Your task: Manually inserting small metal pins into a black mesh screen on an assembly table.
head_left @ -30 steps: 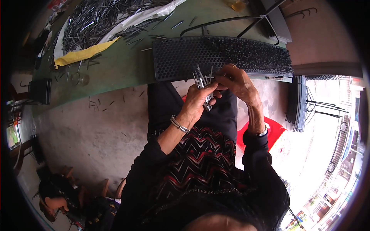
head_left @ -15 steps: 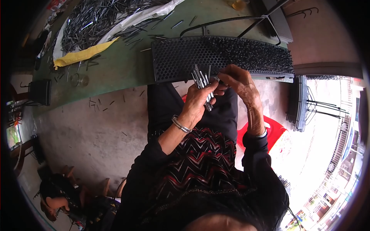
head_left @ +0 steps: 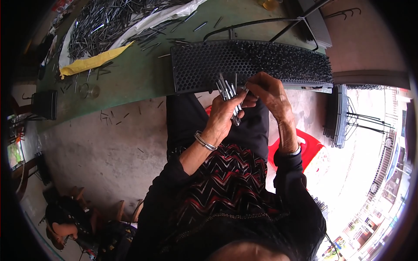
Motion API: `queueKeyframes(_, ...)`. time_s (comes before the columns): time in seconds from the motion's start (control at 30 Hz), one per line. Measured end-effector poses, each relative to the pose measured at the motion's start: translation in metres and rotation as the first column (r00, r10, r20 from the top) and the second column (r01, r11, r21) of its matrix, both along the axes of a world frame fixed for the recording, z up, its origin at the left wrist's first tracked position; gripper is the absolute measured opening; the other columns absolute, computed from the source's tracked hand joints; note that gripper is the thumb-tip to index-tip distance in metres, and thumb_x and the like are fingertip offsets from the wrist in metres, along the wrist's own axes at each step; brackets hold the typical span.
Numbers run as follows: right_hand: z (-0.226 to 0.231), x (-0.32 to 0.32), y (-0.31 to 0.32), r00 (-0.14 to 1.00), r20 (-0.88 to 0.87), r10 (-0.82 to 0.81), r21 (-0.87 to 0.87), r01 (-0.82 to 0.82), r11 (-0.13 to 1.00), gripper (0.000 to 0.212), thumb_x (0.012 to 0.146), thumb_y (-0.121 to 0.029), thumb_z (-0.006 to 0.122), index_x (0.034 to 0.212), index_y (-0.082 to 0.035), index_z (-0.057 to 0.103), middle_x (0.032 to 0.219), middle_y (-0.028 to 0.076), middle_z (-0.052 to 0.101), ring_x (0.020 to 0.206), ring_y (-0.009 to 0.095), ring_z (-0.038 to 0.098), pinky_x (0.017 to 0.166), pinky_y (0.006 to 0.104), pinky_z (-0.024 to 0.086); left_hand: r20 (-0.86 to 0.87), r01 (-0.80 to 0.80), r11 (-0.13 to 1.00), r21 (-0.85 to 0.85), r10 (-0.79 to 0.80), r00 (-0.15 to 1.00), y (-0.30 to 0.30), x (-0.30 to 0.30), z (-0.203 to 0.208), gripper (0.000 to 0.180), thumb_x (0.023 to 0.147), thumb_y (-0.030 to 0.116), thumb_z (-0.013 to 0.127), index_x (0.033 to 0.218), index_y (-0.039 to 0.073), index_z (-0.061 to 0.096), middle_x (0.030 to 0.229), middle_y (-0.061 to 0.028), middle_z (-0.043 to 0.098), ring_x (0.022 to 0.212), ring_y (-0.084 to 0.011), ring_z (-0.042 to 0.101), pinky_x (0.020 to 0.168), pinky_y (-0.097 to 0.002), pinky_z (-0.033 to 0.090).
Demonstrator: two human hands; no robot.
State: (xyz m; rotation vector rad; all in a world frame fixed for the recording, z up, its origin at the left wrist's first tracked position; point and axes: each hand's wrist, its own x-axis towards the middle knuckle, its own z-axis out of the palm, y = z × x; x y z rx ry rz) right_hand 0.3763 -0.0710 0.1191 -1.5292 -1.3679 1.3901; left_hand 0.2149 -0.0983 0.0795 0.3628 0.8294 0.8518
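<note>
black sleeves (head_left: 159,187) | black-red-white zigzag top (head_left: 217,187) | black trousers (head_left: 185,122) | silver bangle (head_left: 203,141), left | pale wristband (head_left: 294,152), right | hands (head_left: 221,113) ungloved

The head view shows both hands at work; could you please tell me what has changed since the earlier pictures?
The right hand has drawn its grip slightly rightward; whether it took or released anything is too small to tell. The left hand still holds the metal rods, and the perforated tray stays put.

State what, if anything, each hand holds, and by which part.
The left hand grips a bundle of thin, silvery metal rods around their middle, both ends showing. Whether the right hand pinches anything cannot be told.
</note>
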Motion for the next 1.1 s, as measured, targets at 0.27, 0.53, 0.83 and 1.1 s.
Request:
queueKeyframes(0.27,0.0007,-0.0026,-0.0051,0.999,-0.042,-0.029,-0.017,0.028,0.999,0.022,0.086,-0.01,0.064,0.103,0.004,0.062,0.091,0.007,0.066,0.087,0.012,0.06,0.079,0.0263,0.047,-0.013,-0.018,1.0,0.004,0.018,1.0,-0.0013,-0.0004,0.0037,0.021,0.089,0.022,0.065,0.102,0.005,0.063,0.091,-0.007,0.072,0.082,-0.0149,0.069,0.056,-0.0233,0.04)
queueKeyframes(0.53,-0.0032,-0.0006,-0.0054,0.999,-0.024,-0.02,0.083,0.022,0.996,0.017,0.087,-0.008,0.063,0.097,0.005,0.063,0.088,0.008,0.066,0.08,0.011,0.06,0.069,0.0246,0.048,0.001,-0.019,1.0,0.017,0.019,1.0,-0.0031,0.0,0.005,0.022,0.089,0.021,0.064,0.102,0.004,0.063,0.091,-0.0069,0.072,0.082,-0.0154,0.069,0.056,-0.0229,0.04)
queueKeyframes(0.83,-0.0006,0.0003,-0.004,0.999,0.032,0.003,0.06,-0.005,0.998,0.016,0.086,-0.009,0.063,0.096,0.004,0.064,0.082,0.007,0.066,0.076,0.009,0.059,0.067,0.0243,0.047,-0.035,-0.003,0.999,0.037,0.005,0.999,-0.0044,-0.0022,0.0038,0.021,0.089,0.022,0.064,0.1,0.004,0.063,0.091,-0.0069,0.072,0.081,-0.0153,0.069,0.054,-0.0218,0.039)
queueKeyframes(1.1,-0.0026,0.0031,-0.0036,0.996,0.088,0.008,0.076,-0.015,0.997,0.016,0.086,-0.011,0.063,0.093,0.004,0.065,0.079,0.007,0.065,0.071,0.009,0.057,0.062,0.0246,0.046,-0.045,0.017,0.999,0.046,-0.015,0.999,-0.0016,-0.0056,0.0059,0.023,0.089,0.023,0.065,0.1,0.004,0.063,0.094,-0.0086,0.072,0.083,-0.0162,0.07,0.051,-0.0201,0.038)
